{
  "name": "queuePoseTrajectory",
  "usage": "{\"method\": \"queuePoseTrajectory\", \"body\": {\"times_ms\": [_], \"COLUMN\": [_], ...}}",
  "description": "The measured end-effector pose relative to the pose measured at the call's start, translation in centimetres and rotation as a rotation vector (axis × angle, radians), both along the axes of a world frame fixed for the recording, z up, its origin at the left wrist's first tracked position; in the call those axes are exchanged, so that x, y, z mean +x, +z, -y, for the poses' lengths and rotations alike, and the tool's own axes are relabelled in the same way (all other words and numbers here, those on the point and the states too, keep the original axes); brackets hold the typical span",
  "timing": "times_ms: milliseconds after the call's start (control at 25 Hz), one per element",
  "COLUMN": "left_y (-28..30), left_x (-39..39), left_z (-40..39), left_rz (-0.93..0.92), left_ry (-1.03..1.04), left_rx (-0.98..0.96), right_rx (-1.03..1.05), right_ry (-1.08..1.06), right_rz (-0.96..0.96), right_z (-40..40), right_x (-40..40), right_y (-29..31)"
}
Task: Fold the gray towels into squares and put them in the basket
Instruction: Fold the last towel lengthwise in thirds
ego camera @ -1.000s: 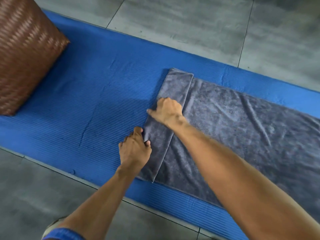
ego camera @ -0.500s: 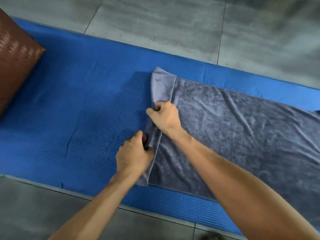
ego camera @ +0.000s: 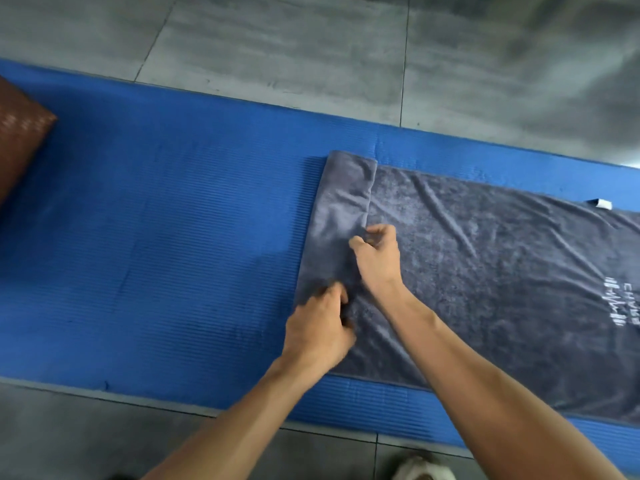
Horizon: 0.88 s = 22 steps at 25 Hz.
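Observation:
A long gray towel point(ego camera: 485, 271) lies flat on the blue mat point(ego camera: 173, 254), running off to the right, with white lettering near its right end. Its left end is turned over into a narrow folded strip point(ego camera: 339, 216). My left hand point(ego camera: 320, 332) pinches the near part of that strip with curled fingers. My right hand point(ego camera: 377, 258) grips the strip's inner edge a little farther away, fingers curled into the cloth. No basket shows in this view.
A brown woven cushion point(ego camera: 17, 143) lies at the mat's left end. Gray floor tiles point(ego camera: 311, 46) surround the mat. A small white tag point(ego camera: 360, 203) sticks out at the towel's far right edge. A shoe tip point(ego camera: 420, 467) shows at the bottom.
Both hands have shifted right along with the folded strip, rolling it further onto the towel. The view has panned right, so the cushion sits nearly out of frame.

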<state>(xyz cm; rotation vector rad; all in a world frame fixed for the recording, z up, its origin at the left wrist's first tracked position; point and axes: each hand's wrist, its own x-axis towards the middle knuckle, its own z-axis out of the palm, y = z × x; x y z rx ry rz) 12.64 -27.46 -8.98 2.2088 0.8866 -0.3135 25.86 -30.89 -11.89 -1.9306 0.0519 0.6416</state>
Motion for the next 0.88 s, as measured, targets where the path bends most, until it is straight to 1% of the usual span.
{"method": "queuePoseTrajectory", "body": {"times_ms": [80, 120, 240, 280, 320, 400, 480, 560, 720, 880], "left_y": [-1.1, -1.7, -3.3, -3.3, -3.5, -3.6, -3.8, -3.6, -3.1, -2.9], "left_x": [-0.1, -0.3, -1.8, -2.2, -2.4, -2.6, -2.4, -2.2, -2.1, -2.3], "left_z": [0.3, 0.1, -1.2, -1.7, -2.1, -2.4, -2.7, -2.6, -1.7, -1.5], "left_rz": [0.021, 0.058, 0.124, 0.132, 0.138, 0.088, -0.023, -0.098, -0.107, -0.157], "left_ry": [0.059, 0.115, 0.249, 0.297, 0.348, 0.421, 0.472, 0.489, 0.488, 0.436], "left_rx": [-0.138, -0.14, 0.051, 0.065, 0.037, -0.057, -0.166, -0.218, -0.269, -0.324], "right_rx": [-0.041, -0.046, -0.058, -0.062, -0.057, -0.032, -0.01, -0.022, -0.011, -0.1], "right_ry": [-0.061, -0.073, -0.061, -0.044, -0.023, 0.041, 0.145, 0.234, 0.265, 0.271], "right_rz": [-0.122, -0.177, -0.301, -0.339, -0.384, -0.446, -0.452, -0.416, -0.421, -0.407], "right_z": [1.5, 2.4, 5.4, 6.2, 6.8, 7.3, 7.4, 7.9, 9.0, 9.3], "right_x": [-0.7, -1.4, -4.3, -5.5, -6.5, -8.0, -8.8, -9.1, -9.0, -8.6], "right_y": [-0.5, -0.7, -0.7, -0.4, -0.1, 0.1, 0.3, 0.5, 0.9, 0.7]}}
